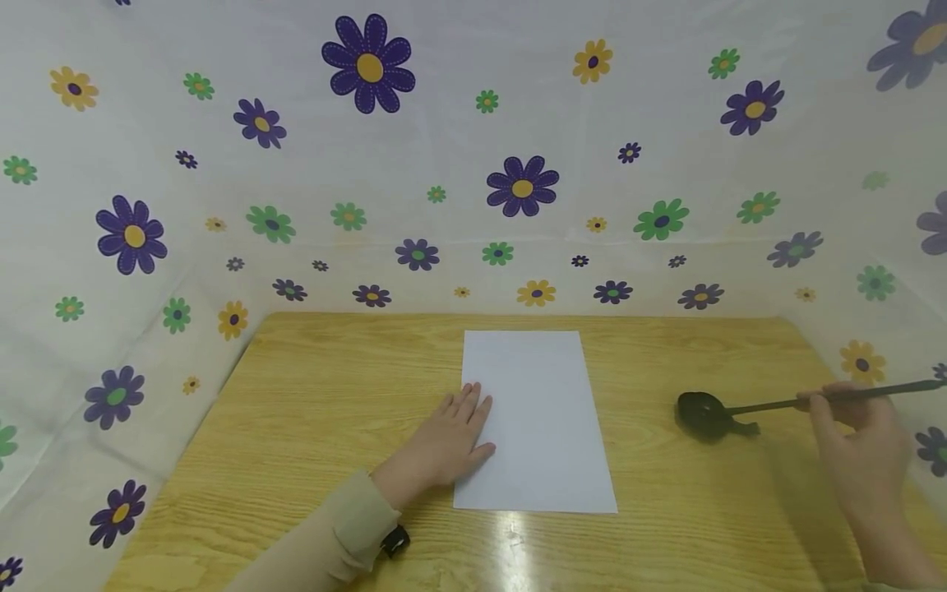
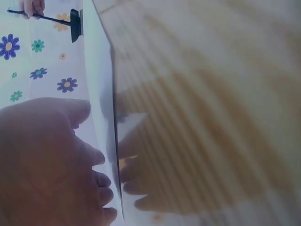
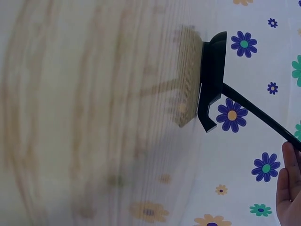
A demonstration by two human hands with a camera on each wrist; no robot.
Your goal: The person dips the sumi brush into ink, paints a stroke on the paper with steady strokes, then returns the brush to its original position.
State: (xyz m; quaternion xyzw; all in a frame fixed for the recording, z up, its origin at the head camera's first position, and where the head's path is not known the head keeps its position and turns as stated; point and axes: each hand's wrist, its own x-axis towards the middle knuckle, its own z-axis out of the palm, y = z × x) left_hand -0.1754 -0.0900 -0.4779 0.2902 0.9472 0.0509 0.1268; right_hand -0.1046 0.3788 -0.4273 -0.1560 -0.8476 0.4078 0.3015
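A white sheet of paper [image 1: 543, 427] lies on the wooden table, its long side running away from me. My left hand [image 1: 447, 440] rests on its left edge, fingers straight and slightly spread. Off to the right, my right hand [image 1: 861, 448] pinches the long thin handle of a black ladle [image 1: 703, 415] between thumb and fingers. The bowl is low at the tabletop, and the handle slants up to the right. In the right wrist view, a bent tab juts from the side of the ladle [image 3: 212, 70], and only some fingers [image 3: 288, 188] show at the handle.
The wooden table [image 1: 333, 386] is bordered by a white flowered cloth [image 1: 444, 148] at the back and both sides. A small black object [image 1: 395, 541] sits by the left sleeve [image 1: 362, 526]. Light glares off the table below the paper.
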